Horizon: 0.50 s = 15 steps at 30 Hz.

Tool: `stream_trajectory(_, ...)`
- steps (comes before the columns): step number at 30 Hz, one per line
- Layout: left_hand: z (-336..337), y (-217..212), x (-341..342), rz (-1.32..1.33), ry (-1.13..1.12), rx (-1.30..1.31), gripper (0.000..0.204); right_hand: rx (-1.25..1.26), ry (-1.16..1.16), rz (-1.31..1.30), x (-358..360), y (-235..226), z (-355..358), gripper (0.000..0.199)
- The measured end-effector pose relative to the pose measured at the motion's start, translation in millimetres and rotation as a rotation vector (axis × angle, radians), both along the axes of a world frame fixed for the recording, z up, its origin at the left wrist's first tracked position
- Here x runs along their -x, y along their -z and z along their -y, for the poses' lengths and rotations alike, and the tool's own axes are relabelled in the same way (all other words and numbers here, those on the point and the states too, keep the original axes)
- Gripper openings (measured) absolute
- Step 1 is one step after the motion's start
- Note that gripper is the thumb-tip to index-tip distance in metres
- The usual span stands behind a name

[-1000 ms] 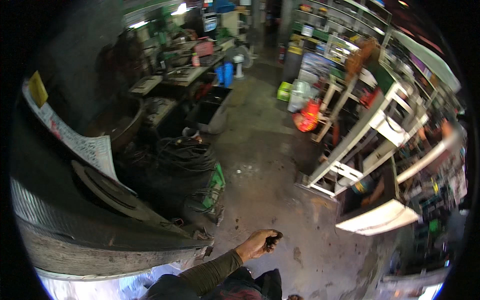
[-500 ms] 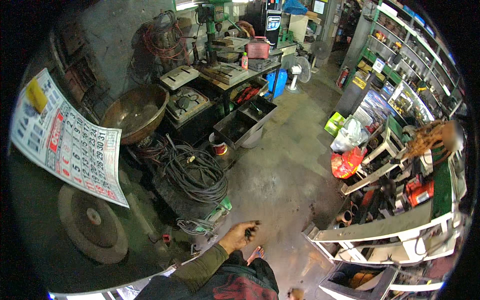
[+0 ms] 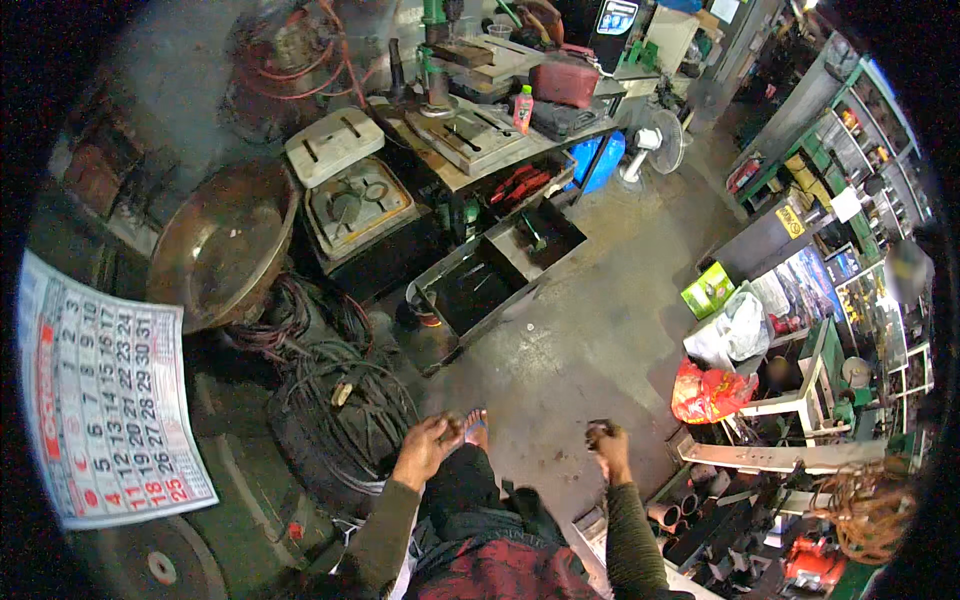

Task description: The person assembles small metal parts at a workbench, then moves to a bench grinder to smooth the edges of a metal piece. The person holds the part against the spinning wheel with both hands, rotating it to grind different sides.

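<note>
My left hand (image 3: 430,450) is held out in front of my body with its fingers curled together. It is nearest to the coil of black cable (image 3: 335,405) on the floor side to its left, apart from it. My right hand (image 3: 610,452) hangs over the bare floor, fingers bent inward, with a dark patch at the fingertips. Whatever either hand holds, if anything, is too small or hidden to make out. Below, my sandalled foot (image 3: 477,428) shows beside the left hand.
Ahead stands a workbench with a drill press (image 3: 436,70), a red case (image 3: 565,82) and a two-part metal tray (image 3: 520,290) lower down. A large metal basin (image 3: 220,240) and a hanging calendar (image 3: 120,400) are left. Bags (image 3: 710,390) and crowded shelves line the right.
The view has shifted toward the workbench, and the calendar sits lower. My left hand has moved left in the picture. My right hand and forearm now show plainly.
</note>
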<state>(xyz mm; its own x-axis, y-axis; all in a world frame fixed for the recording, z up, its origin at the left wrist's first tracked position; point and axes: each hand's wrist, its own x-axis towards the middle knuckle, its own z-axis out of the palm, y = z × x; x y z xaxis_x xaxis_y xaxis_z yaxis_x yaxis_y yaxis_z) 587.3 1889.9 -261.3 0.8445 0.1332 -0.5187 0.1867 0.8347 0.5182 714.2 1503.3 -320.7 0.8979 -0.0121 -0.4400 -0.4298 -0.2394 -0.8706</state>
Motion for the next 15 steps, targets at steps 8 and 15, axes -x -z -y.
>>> stream_trajectory(8,-5.0,14.2,-315.6,-0.052,0.122,0.013,0.02,0.006,-0.124,-0.006,-199.5,18.8,-80.3,0.013)
stream_trajectory(15,-21.5,149.5,-530.8,-0.144,0.027,0.206,0.03,0.16,-0.153,0.126,-476.6,117.9,-155.3,0.023)
